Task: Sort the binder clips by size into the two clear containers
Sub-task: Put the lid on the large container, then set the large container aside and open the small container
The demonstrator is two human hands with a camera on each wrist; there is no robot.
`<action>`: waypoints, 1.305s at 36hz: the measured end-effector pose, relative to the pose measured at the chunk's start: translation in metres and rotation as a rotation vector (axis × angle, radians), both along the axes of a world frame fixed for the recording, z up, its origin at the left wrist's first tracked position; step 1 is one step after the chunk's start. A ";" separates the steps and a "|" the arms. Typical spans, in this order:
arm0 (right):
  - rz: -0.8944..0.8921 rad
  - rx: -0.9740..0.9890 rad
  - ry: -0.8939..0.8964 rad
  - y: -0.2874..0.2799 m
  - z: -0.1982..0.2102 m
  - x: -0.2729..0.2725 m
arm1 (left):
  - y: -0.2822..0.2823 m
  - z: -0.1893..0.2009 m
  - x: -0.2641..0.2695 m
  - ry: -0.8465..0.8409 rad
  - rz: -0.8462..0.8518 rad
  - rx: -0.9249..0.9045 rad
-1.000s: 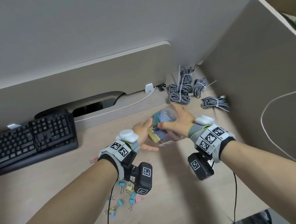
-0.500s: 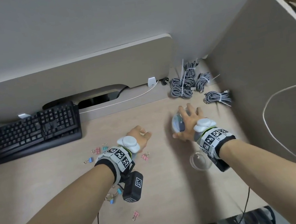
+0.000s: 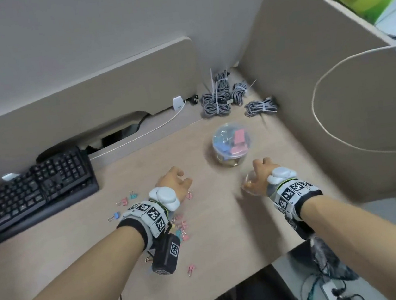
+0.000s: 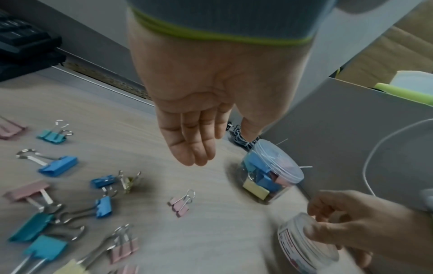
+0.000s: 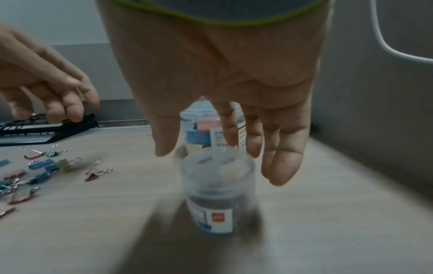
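A lidded clear large container (image 3: pixel 230 145) (image 4: pixel 271 172) holding blue, pink and yellow binder clips stands alone on the desk, behind both hands. A small clear container (image 3: pixel 249 183) (image 4: pixel 304 248) (image 5: pixel 218 185) with a label stands nearer. My right hand (image 3: pixel 262 174) (image 5: pixel 234 83) hovers right over its lid, fingers hanging loosely around it, and a gap shows beside the thumb. My left hand (image 3: pixel 173 182) (image 4: pixel 194 144) is empty with straight fingers above the desk. Loose binder clips (image 3: pixel 179 227) (image 4: pixel 58 165) lie under and left of it. One pink clip (image 4: pixel 179 204) lies apart.
A black keyboard (image 3: pixel 31 192) sits at the back left. Bundled grey cables (image 3: pixel 220 96) lie in the far corner. A partition wall (image 3: pixel 340 30) with a white cable loop (image 3: pixel 318 114) closes the right side. The desk's front edge (image 3: pixel 257 263) runs just below my wrists.
Both hands held the large container up a second ago. The right hand then set it down at the back and has come back over the small container. The left hand pulled away toward the loose clips.
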State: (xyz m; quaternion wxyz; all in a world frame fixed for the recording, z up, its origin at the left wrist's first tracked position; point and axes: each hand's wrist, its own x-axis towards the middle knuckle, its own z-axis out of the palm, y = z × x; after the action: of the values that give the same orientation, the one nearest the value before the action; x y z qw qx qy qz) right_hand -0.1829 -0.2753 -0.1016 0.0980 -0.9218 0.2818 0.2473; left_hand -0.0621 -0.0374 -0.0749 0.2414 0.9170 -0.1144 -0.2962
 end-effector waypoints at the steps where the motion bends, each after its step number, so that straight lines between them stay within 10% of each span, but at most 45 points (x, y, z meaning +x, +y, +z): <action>1: -0.013 -0.004 0.013 0.004 -0.001 0.000 | 0.003 -0.001 -0.002 0.003 -0.009 -0.003; 23: 0.082 0.117 0.098 0.150 -0.009 -0.006 | 0.101 -0.017 -0.040 0.086 -0.164 0.034; 37: -0.207 0.451 -0.304 0.174 0.055 0.027 | 0.082 -0.003 -0.047 0.042 -0.230 -0.192; 47: 0.177 0.429 -0.276 0.177 0.054 0.023 | 0.087 0.003 -0.041 0.040 -0.290 -0.030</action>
State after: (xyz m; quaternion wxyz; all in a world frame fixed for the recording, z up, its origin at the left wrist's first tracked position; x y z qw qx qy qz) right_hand -0.1602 -0.0986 -0.0471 0.3066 -0.9260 0.1255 0.1811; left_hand -0.1029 0.0492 -0.0723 0.2120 0.8811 -0.2454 -0.3443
